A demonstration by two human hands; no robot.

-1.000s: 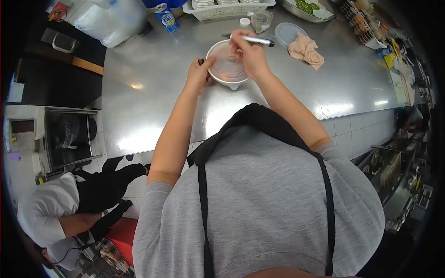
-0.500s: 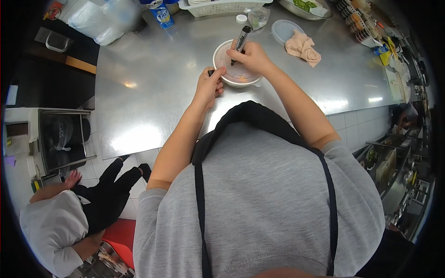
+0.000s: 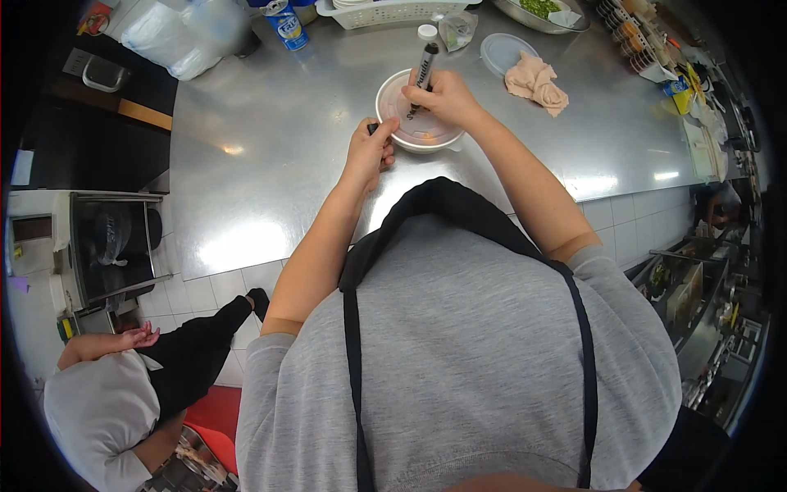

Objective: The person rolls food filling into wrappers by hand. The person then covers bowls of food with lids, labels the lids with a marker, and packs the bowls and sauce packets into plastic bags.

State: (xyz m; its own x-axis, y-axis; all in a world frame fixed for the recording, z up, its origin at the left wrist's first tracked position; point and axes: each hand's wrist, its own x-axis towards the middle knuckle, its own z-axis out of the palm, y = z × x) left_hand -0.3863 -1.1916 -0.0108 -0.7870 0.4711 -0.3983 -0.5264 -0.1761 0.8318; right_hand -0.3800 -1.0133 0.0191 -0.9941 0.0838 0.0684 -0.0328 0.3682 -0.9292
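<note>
A round white bowl with a translucent lid (image 3: 420, 125) stands on the steel table in front of me. My right hand (image 3: 443, 97) is closed around a black-and-grey marker (image 3: 423, 74), its tip down at the lid. Dark written marks show on the lid beside the tip. My left hand (image 3: 374, 146) is closed at the bowl's left rim, its thumb against the edge. Between its fingers is a small black marker cap (image 3: 373, 129). Something orange shows faintly through the lid.
The steel table (image 3: 270, 156) bears a loose lid (image 3: 502, 54), a crumpled pink cloth (image 3: 537, 84), a blue can (image 3: 287, 26), a white basket (image 3: 393, 15) and a metal bowl of chopped greens (image 3: 566, 18). A co-worker (image 3: 106, 410) stands at the lower left near a red bin (image 3: 215, 422).
The marker has shifted slightly on the lid, and more dark writing shows near its tip. The co-worker at lower left has moved a little, their hand now nearer the body.
</note>
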